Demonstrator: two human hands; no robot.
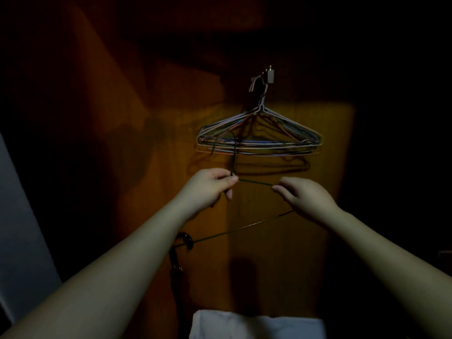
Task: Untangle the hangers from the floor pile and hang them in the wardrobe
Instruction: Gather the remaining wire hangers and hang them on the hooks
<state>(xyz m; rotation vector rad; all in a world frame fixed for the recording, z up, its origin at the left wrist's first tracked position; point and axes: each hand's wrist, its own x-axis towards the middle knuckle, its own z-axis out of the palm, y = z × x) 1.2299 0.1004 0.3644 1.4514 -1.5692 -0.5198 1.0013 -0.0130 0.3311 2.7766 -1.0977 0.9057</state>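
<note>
Below hung hangers (259, 140), left hand (208, 185), right hand (305, 196) outstretched, pinching green hanger (254, 183).

A black umbrella (179, 260) is seen standing low down, left of centre — its curved handle uppermost. A white cloth (256, 325) is seen at the bottom edge, and a pale grey panel (22, 241) along the left side.

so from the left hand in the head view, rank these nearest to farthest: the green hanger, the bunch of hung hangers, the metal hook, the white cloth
1. Green hanger: pinched in the left hand at its neck.
2. Bunch of hung hangers: just above and to the right.
3. Metal hook: higher up, above the bunch.
4. White cloth: far below, at the bottom edge.
</note>
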